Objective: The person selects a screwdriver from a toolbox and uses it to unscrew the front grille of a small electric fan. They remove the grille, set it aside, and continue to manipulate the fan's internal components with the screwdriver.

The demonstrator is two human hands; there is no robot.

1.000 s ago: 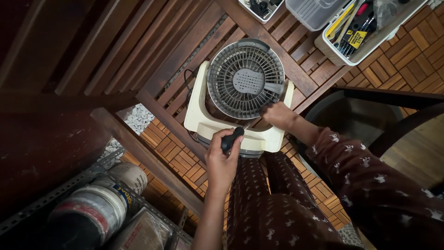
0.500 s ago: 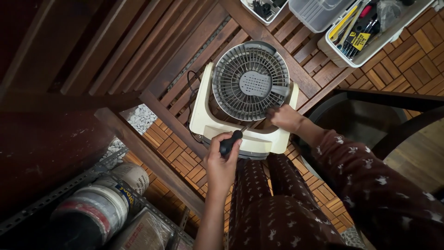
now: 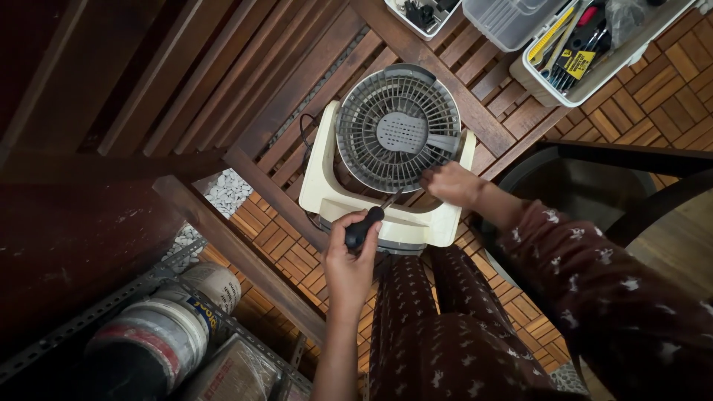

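Left hand (image 3: 347,269) grips a screwdriver (image 3: 365,225), right hand (image 3: 449,183) holds the fan (image 3: 397,152) — tool-filled tray (image 3: 536,83) beyond.

Wooden beams (image 3: 245,171) crowd the fan's (image 3: 397,137) left; right side seems open

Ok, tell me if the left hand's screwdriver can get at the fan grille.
Probably yes: the left hand holds the screwdriver tip at the grille rim, nothing between; the right hand rests aside.
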